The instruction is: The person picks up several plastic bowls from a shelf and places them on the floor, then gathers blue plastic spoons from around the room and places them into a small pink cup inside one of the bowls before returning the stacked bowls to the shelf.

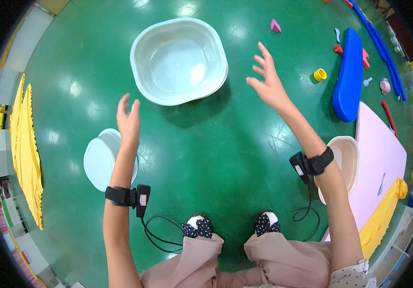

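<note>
A large pale blue basin [146, 77], rounded and open at the top, sits on the green floor ahead of me. My left hand [128, 117] is held out just below its near left side, fingers apart and nothing in them. To the right of the basin, my right hand [269, 84] reaches forward with spread fingers, also holding nothing. Neither hand appears to touch the basin. Beside my left forearm is a smaller pale blue tub [100, 161], partly hidden by the arm. A beige basin [343, 156] lies partly behind my right forearm.
On the right lie a long blue foam piece [348, 77], a yellow cup [320, 75], a pink mat [384, 149] and yellow cloth [379, 223]. A pink block [275, 26] rests farther ahead. Yellow cloth [26, 149] spreads at left. Cables [163, 242] hang from my wristbands.
</note>
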